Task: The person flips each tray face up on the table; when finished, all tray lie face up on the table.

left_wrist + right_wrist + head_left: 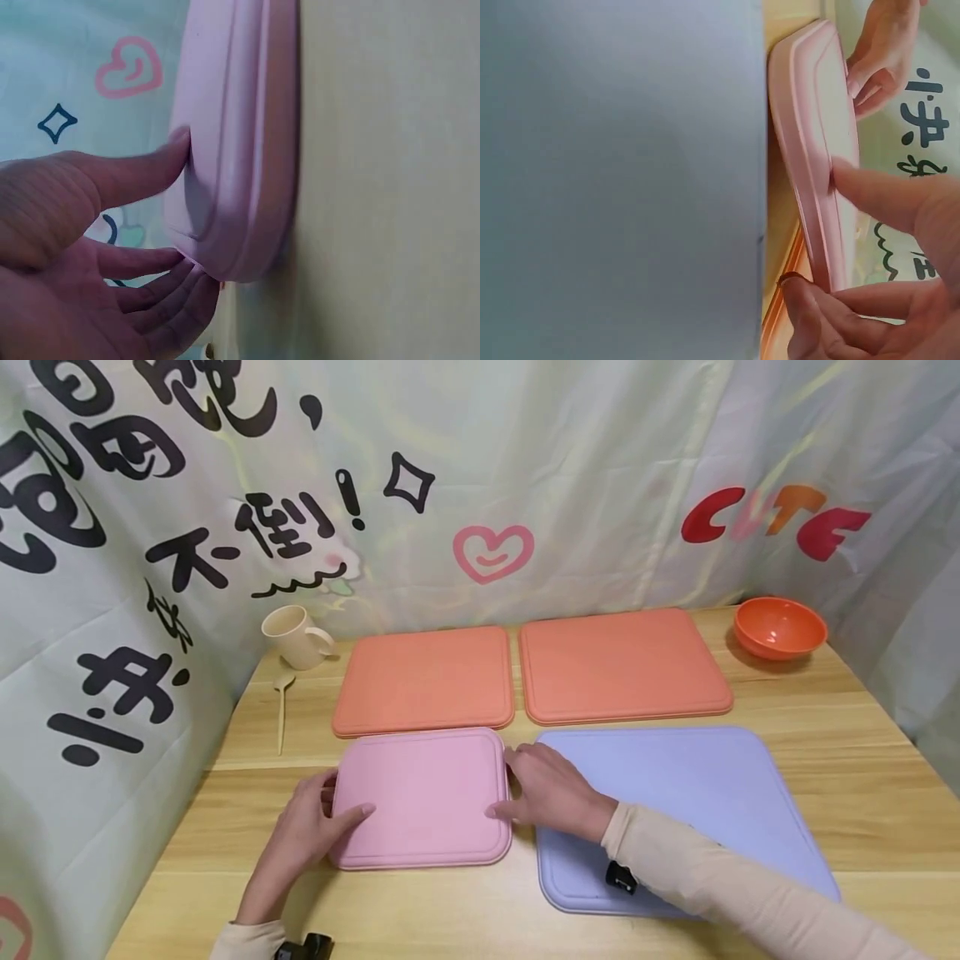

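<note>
A pink rectangular board (423, 797) lies flat on the wooden table (832, 752), front and centre. My left hand (330, 814) grips its left edge: the thumb lies on top, and the fingers curl under the rim, as the left wrist view shows for the hand (112, 247) and board (232, 150). My right hand (510, 789) holds the right edge the same way, thumb on top and fingers round the rim. In the right wrist view the right hand (885, 247) clasps the pink board (814, 150), with the left hand (881, 52) at the far end.
A lavender board (690, 793) lies to the right, under my right forearm. Two orange boards (423, 681) (622, 664) lie side by side behind. An orange bowl (780, 627) stands back right; a beige cup (294, 635) and spoon (282, 710) are back left. Printed cloth walls surround the table.
</note>
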Action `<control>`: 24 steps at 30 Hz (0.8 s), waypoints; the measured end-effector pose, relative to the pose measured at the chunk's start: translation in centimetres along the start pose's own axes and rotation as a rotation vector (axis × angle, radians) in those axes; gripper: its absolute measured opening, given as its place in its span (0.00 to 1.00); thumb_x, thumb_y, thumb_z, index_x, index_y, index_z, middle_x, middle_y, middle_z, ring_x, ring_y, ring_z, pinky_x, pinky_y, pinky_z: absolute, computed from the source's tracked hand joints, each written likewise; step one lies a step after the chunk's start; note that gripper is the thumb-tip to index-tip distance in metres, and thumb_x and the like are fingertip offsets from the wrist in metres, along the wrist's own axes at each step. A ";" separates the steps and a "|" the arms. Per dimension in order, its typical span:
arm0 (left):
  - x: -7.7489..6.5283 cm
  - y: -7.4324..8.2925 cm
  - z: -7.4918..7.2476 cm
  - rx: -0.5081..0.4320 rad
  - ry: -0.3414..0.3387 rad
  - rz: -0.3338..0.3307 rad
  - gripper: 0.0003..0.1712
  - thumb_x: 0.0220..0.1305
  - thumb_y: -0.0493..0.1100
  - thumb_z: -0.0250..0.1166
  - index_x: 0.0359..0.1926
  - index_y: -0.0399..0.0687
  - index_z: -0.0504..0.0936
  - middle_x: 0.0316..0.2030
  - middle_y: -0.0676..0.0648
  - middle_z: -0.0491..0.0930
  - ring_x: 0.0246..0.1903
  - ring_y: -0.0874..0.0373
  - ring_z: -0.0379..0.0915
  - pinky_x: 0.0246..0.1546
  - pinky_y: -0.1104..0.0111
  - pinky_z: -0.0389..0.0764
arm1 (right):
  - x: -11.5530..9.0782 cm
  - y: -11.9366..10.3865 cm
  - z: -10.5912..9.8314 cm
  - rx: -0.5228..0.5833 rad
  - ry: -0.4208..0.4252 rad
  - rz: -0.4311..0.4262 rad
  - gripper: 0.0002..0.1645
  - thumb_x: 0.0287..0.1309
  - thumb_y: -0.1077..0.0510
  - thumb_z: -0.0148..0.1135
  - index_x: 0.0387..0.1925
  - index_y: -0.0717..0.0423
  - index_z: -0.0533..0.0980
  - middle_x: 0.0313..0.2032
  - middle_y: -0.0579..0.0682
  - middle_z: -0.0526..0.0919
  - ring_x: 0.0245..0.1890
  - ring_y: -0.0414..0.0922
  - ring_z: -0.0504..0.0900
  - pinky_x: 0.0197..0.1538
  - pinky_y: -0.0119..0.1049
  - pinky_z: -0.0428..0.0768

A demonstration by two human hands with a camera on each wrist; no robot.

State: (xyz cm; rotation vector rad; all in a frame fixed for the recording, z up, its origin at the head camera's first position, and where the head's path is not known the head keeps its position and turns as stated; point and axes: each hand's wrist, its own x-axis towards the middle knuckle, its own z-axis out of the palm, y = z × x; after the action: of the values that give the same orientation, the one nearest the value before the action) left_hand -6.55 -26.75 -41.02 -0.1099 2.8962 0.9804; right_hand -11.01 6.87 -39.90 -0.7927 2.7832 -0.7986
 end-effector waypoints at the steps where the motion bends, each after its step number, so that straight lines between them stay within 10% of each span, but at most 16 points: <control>1: 0.0 0.1 -0.1 -0.012 0.010 -0.014 0.44 0.60 0.51 0.76 0.68 0.31 0.68 0.55 0.30 0.75 0.49 0.41 0.78 0.49 0.50 0.80 | 0.0 -0.1 -0.1 0.027 0.010 0.008 0.28 0.47 0.48 0.82 0.41 0.63 0.80 0.23 0.45 0.73 0.27 0.42 0.69 0.30 0.35 0.69; 19: -1.5 2.8 -2.0 -0.153 0.249 -0.053 0.35 0.62 0.39 0.74 0.66 0.35 0.70 0.61 0.35 0.75 0.54 0.39 0.79 0.41 0.69 0.85 | -0.5 -1.5 -2.2 0.339 0.299 0.025 0.22 0.51 0.64 0.78 0.46 0.64 0.78 0.35 0.52 0.88 0.33 0.41 0.88 0.35 0.27 0.83; 24: -2.0 3.0 -2.3 -0.294 0.319 -0.075 0.30 0.64 0.41 0.72 0.62 0.36 0.71 0.60 0.39 0.76 0.47 0.56 0.81 0.36 0.80 0.80 | -0.8 -1.7 -2.7 0.323 0.349 -0.011 0.21 0.50 0.64 0.79 0.44 0.62 0.77 0.36 0.51 0.87 0.33 0.41 0.87 0.36 0.27 0.84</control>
State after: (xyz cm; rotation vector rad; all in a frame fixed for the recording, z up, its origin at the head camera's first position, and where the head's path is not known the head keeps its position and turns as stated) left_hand -4.94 -25.67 -37.21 -0.4270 2.9665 1.4917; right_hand -10.26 7.28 -36.70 -0.6632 2.8162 -1.4684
